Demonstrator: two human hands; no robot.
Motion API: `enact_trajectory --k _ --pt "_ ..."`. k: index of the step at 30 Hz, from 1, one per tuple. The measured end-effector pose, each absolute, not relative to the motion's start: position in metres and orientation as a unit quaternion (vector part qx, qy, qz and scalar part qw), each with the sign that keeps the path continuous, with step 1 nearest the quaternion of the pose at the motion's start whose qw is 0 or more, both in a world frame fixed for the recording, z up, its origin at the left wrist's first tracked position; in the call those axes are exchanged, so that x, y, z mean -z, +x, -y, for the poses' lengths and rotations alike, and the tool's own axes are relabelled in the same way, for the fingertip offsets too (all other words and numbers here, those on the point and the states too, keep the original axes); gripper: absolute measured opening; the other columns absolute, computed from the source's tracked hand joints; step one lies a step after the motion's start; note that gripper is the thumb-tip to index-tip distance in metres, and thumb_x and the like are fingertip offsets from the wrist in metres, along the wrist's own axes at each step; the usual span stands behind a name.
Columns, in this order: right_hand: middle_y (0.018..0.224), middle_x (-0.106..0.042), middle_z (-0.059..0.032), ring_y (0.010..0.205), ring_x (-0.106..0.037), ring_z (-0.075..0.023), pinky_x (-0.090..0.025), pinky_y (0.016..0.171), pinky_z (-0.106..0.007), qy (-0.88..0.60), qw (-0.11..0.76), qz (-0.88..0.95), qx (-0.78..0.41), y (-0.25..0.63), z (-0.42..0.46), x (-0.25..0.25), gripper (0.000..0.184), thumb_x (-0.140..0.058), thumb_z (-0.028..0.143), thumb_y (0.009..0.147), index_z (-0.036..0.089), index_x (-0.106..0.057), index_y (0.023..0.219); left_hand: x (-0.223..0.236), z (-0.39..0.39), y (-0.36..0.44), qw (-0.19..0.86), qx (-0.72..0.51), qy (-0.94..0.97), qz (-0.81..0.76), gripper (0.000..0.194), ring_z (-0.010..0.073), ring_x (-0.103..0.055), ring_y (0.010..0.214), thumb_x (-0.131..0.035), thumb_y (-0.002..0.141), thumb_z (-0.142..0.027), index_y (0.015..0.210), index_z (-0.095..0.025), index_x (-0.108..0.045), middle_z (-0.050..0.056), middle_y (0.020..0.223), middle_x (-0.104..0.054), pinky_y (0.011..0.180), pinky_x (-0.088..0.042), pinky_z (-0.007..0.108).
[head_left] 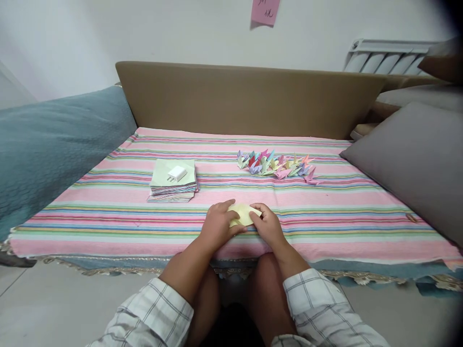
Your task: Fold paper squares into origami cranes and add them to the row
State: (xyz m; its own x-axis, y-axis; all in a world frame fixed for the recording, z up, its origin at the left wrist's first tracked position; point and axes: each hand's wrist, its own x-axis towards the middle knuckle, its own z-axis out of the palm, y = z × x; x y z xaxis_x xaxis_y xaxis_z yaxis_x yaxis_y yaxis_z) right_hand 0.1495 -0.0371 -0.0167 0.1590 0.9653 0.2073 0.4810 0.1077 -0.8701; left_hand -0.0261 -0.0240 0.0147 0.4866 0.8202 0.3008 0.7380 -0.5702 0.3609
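Observation:
Between my two hands is a pale yellow sheet of folding paper [244, 213], partly folded, just above the striped cloth. My left hand [220, 222] grips its left side, the thumb lying over the paper and some fingers hidden. At the right corner, my right hand [266, 222] pinches the sheet between thumb and fingers. Beyond my hands, to the right, several folded paper cranes [277, 165] in many colours sit in a cluster. A stack of square paper [172, 188] lies to the left, with a white charger plug [177, 173] on top.
The striped cloth [119, 193] covers a sofa seat. A brown backrest [235, 99] rises behind it. Grey cushions [408, 159] stand at the right, and a blue-green armrest [65, 144] borders the left. A pink note [265, 12] hangs on the wall near a radiator [387, 60].

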Motion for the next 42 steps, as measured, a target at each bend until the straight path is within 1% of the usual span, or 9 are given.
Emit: enact_trajectory --k 3,8,15,19,21,23,26,34,42 --pt "0.088 -0.067 -0.0025 0.065 -0.056 -0.0152 -0.045 0.062 -0.028 -0.598 0.438 0.616 -0.266 0.150 0.039 0.017 0.030 -0.048 0.040 0.082 0.020 -0.062 0.100 -0.010 0.020 -0.035 0.117 -0.237 0.847 -0.461 0.027 0.0270 -0.055 0.109 -0.072 0.067 -0.046 0.082 -0.023 -0.072 0.008 0.125 -0.058 0.095 -0.042 0.043" --pt "0.096 -0.068 -0.0034 0.073 -0.059 -0.0164 -0.046 0.068 -0.029 -0.588 0.420 0.647 -0.243 0.149 0.040 0.016 0.030 -0.049 0.038 0.082 0.021 -0.062 0.104 -0.006 0.016 -0.041 0.141 -0.230 0.843 -0.465 0.018 0.0238 -0.060 0.099 -0.071 0.071 -0.041 0.072 -0.023 -0.072 0.005 0.113 -0.065 0.087 -0.046 0.037" --pt "0.105 -0.066 -0.0049 0.075 -0.059 -0.0163 -0.047 0.071 -0.030 -0.585 0.413 0.662 -0.222 0.150 0.041 0.018 0.038 -0.049 0.041 0.084 0.021 -0.058 0.114 -0.011 0.017 -0.042 0.139 -0.214 0.851 -0.459 0.028 0.0212 -0.062 0.087 -0.066 0.073 -0.048 0.069 -0.021 -0.069 0.005 0.098 -0.069 0.078 -0.046 0.032" --pt "0.098 -0.067 -0.0053 0.078 -0.058 -0.0176 -0.046 0.075 -0.031 -0.574 0.393 0.691 -0.199 0.151 0.041 0.017 0.039 -0.048 0.043 0.085 0.020 -0.059 0.114 -0.015 0.019 -0.040 0.149 -0.216 0.837 -0.480 0.034 0.0183 -0.060 0.075 -0.060 0.076 -0.051 0.063 -0.020 -0.061 0.003 0.075 -0.066 0.069 -0.043 0.029" --pt "0.094 -0.067 -0.0052 0.079 -0.058 -0.0182 -0.044 0.077 -0.031 -0.570 0.385 0.701 -0.188 0.151 0.041 0.017 0.037 -0.047 0.043 0.086 0.020 -0.061 0.112 -0.015 0.017 -0.038 0.170 -0.228 0.801 -0.526 0.032 0.0170 -0.059 0.069 -0.054 0.081 -0.048 0.067 -0.020 -0.058 0.001 0.069 -0.064 0.063 -0.041 0.028" --pt "0.090 -0.067 -0.0049 0.081 -0.058 -0.0188 -0.043 0.078 -0.032 -0.569 0.377 0.708 -0.181 0.151 0.041 0.016 0.036 -0.046 0.043 0.087 0.020 -0.062 0.110 -0.014 0.014 -0.037 0.206 -0.251 0.751 -0.575 0.021 0.0164 -0.060 0.069 -0.056 0.080 -0.042 0.081 -0.021 -0.057 -0.001 0.075 -0.065 0.060 -0.041 0.026" --pt "0.087 -0.067 -0.0048 0.083 -0.057 -0.0197 -0.042 0.079 -0.032 -0.570 0.369 0.714 -0.172 0.150 0.041 0.016 0.037 -0.045 0.044 0.087 0.020 -0.062 0.109 -0.015 0.007 -0.036 0.251 -0.256 0.721 -0.592 0.030 0.0163 -0.062 0.078 -0.065 0.071 -0.035 0.097 -0.022 -0.057 0.000 0.088 -0.068 0.063 -0.041 0.025" --pt "0.078 -0.064 -0.0030 0.078 -0.055 -0.0193 -0.039 0.072 -0.030 -0.568 0.353 0.727 -0.157 0.151 0.041 0.016 0.037 -0.043 0.046 0.088 0.020 -0.063 0.106 -0.023 0.003 -0.033 0.202 -0.174 0.751 -0.604 0.013 0.0153 -0.057 0.068 -0.061 0.072 -0.029 0.081 -0.023 -0.067 -0.001 0.074 -0.064 0.053 -0.031 0.025" --pt "0.078 -0.064 -0.0029 0.078 -0.055 -0.0192 -0.038 0.073 -0.031 -0.562 0.355 0.730 -0.161 0.150 0.042 0.015 0.035 -0.043 0.045 0.088 0.021 -0.064 0.104 -0.016 0.001 -0.038 0.178 -0.211 0.766 -0.580 0.008 0.0155 -0.055 0.075 -0.061 0.071 -0.023 0.076 -0.021 -0.067 0.001 0.077 -0.059 0.062 -0.038 0.025"
